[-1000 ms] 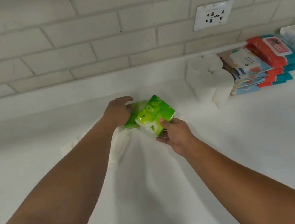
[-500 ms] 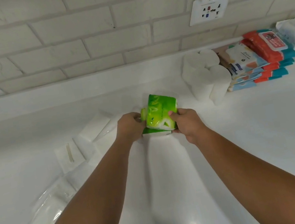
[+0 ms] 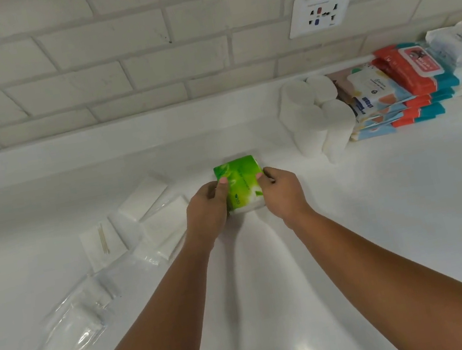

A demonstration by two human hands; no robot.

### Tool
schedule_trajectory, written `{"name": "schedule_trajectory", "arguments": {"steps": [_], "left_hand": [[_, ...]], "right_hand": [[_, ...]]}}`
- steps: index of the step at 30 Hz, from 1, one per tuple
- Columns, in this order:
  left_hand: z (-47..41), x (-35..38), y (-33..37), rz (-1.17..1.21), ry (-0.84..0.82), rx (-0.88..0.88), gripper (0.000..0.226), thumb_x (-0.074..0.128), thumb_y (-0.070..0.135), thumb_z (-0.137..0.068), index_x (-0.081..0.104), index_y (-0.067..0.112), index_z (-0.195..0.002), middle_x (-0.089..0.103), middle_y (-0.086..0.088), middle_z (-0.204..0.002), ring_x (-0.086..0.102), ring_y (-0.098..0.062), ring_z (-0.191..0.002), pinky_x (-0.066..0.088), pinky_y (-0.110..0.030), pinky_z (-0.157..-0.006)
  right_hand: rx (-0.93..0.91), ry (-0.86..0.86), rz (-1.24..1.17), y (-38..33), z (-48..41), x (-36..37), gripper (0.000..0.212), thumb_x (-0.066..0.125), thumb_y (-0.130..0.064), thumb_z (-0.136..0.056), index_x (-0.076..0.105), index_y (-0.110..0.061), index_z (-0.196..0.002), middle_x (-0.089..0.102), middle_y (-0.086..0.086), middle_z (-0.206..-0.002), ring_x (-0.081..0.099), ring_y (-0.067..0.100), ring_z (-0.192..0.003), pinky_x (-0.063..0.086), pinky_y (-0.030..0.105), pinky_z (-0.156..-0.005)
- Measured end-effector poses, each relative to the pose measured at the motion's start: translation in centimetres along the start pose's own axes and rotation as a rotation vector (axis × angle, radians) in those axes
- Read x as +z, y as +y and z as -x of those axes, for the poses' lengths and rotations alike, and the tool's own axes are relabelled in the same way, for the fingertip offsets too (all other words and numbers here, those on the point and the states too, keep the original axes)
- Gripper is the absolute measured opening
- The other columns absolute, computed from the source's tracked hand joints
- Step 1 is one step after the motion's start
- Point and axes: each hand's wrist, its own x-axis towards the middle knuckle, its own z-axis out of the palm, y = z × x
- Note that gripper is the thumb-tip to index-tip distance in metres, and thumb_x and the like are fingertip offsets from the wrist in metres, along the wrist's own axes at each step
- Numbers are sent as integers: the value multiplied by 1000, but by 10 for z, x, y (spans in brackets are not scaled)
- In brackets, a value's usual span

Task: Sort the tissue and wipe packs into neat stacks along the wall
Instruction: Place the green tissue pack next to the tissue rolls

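- Hands: left hand (image 3: 205,210) and right hand (image 3: 282,193) both clasp the green tissue pack (image 3: 241,185), one on each long side, thumbs laid over its top face.
- Green tissue pack sits mid-counter, its lower end white; whether it rests on the white counter (image 3: 386,224) or on another pack beneath cannot be told.
- Far edge: counter meets a low white upstand, then the brick-tile wall (image 3: 108,48). Open strip of bare counter lies between the pack and that upstand.
- Right side: white tissue rolls (image 3: 309,120) stand by the wall, well apart from the hands; just beside them a stack of wipe packs (image 3: 380,99), then red-and-teal packs (image 3: 418,71), then white packs (image 3: 461,51) in the corner.
- Socket plate (image 3: 321,12) is on the wall above the rolls.
- Left side: loose clear-wrapped white tissue packs (image 3: 151,219) lie scattered near the left wrist; one more clear pack (image 3: 65,343) lies nearer the front edge.
- Near counter between and right of the forearms is bare.
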Motion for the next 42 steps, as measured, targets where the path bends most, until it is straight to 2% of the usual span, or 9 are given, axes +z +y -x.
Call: {"name": "schedule_trajectory", "arguments": {"steps": [4,6,10,16,20,25,31,37,42], "left_hand": [[34,2,1,110,-59,149,44,71,40,-92,47,51,-127,66,32,-112,65,12,-95,51,-11,-83],[42,7,-2,98,-117,238,62,75,28,-91,35,60,-125,62,43,-109,64,14,-100,50,-8,-84],[35,25,-10,49,-68,261,67,75,27,-91,40,45,-147,65,23,-125,64,4,-113,51,-21,-100],[10,58,3,-120,1,378,73,77,23,-87,42,24,-151,52,13,-144,61,-5,-110,44,-7,-93],[-20,82,16,-231,39,395,75,76,19,-87,41,19,-153,42,2,-156,61,-20,-118,43,-18,-96],[-53,103,33,-225,86,412,70,73,21,-88,44,17,-152,52,1,-149,60,-24,-118,39,-17,-93],[-88,117,50,-186,113,379,70,69,18,-88,42,16,-153,57,3,-143,61,-19,-116,42,-18,-92],[-97,121,62,-216,149,338,62,61,20,-91,43,16,-151,62,-3,-135,64,-26,-109,49,-33,-94],[-92,117,64,-172,130,279,62,56,19,-96,37,23,-155,65,-5,-128,63,-24,-109,43,-23,-86]], "right_hand": [[-84,32,-35,13,23,-2,23,47,-30,-101,62,-15,-96,63,-5,-83,56,12,-75,41,25,-66],[-117,44,-59,19,31,-1,23,46,-30,-102,64,-18,-107,68,-5,-92,62,13,-81,48,26,-71],[-130,66,-61,23,31,-3,22,45,-27,-103,64,-22,-113,69,-2,-95,64,14,-87,52,27,-77],[-133,121,-58,26,-5,-20,24,47,-24,-100,66,-16,-114,71,4,-98,66,22,-90,52,33,-81],[-102,109,-63,25,-40,-34,30,47,-23,-102,65,-12,-123,71,6,-109,65,22,-99,50,28,-88],[-75,123,-89,21,-75,-35,31,43,-22,-104,58,-7,-126,66,10,-115,61,27,-106,46,30,-90],[6,78,-219,5,-97,-26,66,47,-35,-100,19,-14,-156,49,11,-146,51,27,-131,41,43,-111],[37,25,-223,3,-108,-25,81,47,-50,-86,17,-21,-156,48,8,-149,51,28,-132,42,46,-110],[41,-25,-192,-3,-96,-34,79,52,-39,-95,9,-19,-158,42,7,-152,47,25,-134,41,39,-111]]}}
